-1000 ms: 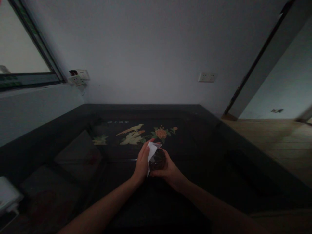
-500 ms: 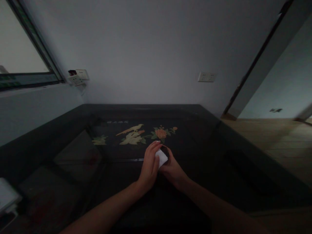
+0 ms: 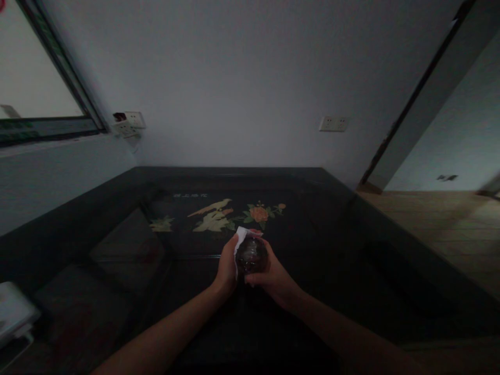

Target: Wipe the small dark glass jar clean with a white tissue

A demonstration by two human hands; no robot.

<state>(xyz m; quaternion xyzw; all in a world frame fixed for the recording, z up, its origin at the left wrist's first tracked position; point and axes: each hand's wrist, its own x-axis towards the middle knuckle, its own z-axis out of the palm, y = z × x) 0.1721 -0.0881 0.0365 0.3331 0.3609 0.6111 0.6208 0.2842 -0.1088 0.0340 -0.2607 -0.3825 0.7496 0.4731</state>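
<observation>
A round, see-through glass object (image 3: 252, 255) is between my hands above the dark table; whether it is a cup or a jar I cannot tell. My right hand (image 3: 269, 272) wraps its right side, with the thumb at the near edge. A white tissue (image 3: 241, 237) covers the left and far sides of the glass. Through that tissue my left hand (image 3: 227, 264) presses on the glass, most of its fingers hidden behind it.
The glossy black table (image 3: 304, 182) bears a bird-and-flower picture (image 3: 258, 213) and meets the wall at the back. A white object (image 3: 15, 310) stands at the left edge. A dark long shape (image 3: 406, 276) lies at right. Wall sockets (image 3: 333, 123) are above the table.
The tissue has shifted from in front of the glass to its left and far sides. The glass has turned its round face towards me, and my left hand has slid left and down.
</observation>
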